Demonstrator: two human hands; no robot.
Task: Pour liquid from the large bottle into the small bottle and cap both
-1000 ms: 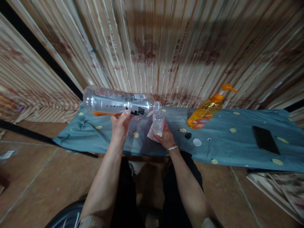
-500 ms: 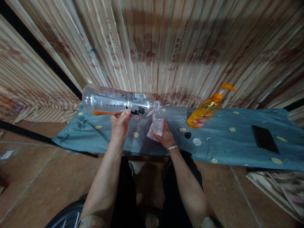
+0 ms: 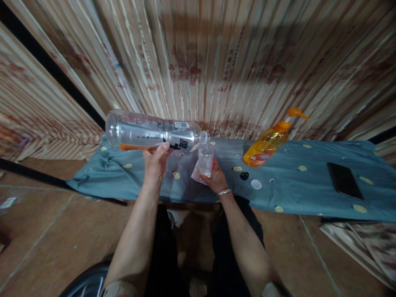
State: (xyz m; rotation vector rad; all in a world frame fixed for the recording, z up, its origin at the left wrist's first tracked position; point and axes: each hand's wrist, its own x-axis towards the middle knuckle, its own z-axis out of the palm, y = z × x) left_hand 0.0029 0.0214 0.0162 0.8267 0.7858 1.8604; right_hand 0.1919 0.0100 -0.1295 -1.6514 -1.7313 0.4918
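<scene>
My left hand (image 3: pixel 155 163) is closed around a large clear plastic bottle (image 3: pixel 148 131) with a silver, black and orange label. The bottle lies almost level in the air, its uncapped mouth pointing right. Right under that mouth stands a small clear bottle (image 3: pixel 205 159), upright and open at the top. Fingers of my right hand (image 3: pixel 217 178) wrap round its lower part. A pale pink cloth or tissue (image 3: pixel 195 175) lies beneath it. Whether liquid is running between the two bottles I cannot make out.
An orange pump bottle (image 3: pixel 262 148) stands on the blue-green cloth-covered table (image 3: pixel 297 189). Before it lie a small black cap (image 3: pixel 244 176) and a white disc (image 3: pixel 256 184). Farther right is a black phone (image 3: pixel 345 180). A patterned curtain (image 3: pixel 201 66) hangs behind the table.
The large bottle has shifted very slightly left. Both hands keep their grip, and everything on the table looks the same.
</scene>
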